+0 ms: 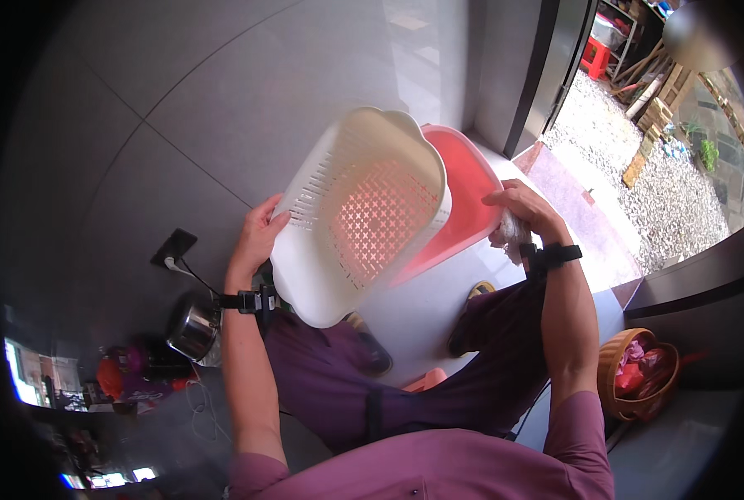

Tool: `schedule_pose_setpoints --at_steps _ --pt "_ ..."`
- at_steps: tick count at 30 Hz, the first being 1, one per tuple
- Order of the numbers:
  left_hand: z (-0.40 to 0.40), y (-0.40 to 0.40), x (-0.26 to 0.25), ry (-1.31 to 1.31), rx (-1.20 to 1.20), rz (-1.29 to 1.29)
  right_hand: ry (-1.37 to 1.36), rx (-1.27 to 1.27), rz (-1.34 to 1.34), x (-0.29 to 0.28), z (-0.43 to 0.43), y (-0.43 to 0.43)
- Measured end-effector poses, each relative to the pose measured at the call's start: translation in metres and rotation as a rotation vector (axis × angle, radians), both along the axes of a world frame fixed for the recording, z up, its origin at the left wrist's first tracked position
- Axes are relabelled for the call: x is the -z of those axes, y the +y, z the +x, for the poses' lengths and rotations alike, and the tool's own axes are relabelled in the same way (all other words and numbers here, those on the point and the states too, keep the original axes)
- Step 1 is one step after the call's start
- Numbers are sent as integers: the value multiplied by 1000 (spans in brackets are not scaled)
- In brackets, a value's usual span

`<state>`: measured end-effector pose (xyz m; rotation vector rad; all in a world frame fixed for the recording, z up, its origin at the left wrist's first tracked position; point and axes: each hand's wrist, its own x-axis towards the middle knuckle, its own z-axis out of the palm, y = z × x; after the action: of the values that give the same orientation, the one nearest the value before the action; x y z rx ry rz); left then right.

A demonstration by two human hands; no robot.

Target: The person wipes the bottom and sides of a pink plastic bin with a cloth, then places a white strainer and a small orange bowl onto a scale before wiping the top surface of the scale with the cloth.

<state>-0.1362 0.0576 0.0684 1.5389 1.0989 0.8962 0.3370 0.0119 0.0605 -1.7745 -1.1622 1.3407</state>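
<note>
My left hand (261, 234) grips the near-left edge of a white plastic colander basket (316, 269), thumb over the rim. The colander is tilted with its open side towards me. Cross-shaped holes pierce its base, and slots run along its walls. Behind it to the right is a pink plastic basin (466, 187), partly hidden by the colander. My right hand (525, 203) holds the basin's right rim. A crumpled whitish piece (511, 236), cloth or plastic, hangs just under my right hand; I cannot tell whether the fingers hold it.
A wall socket with a plug (173, 250) and a steel pot (194, 328) are on the left. An orange-brown basket (608, 375) with crumpled bags stands at the right. The doorway (587, 187) opens onto gravel (659, 212). Part of a pink stool (427, 380) shows between my legs.
</note>
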Motion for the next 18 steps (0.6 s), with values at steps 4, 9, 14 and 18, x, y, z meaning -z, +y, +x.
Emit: schedule_pose_setpoints --at_steps 4,9,14,18 --pt "13 5 10 13 57 -51 5 -139 -6 -2 4 -8" --pt "21 9 23 154 -28 -34 -51 -183 -76 -16 -10 -16" --pt "52 -5 38 9 -281 -63 -130 -163 -17 -6 -6 -10" --pt "56 -29 40 -467 -198 -353 -81 -91 -21 -14 -7 -15"
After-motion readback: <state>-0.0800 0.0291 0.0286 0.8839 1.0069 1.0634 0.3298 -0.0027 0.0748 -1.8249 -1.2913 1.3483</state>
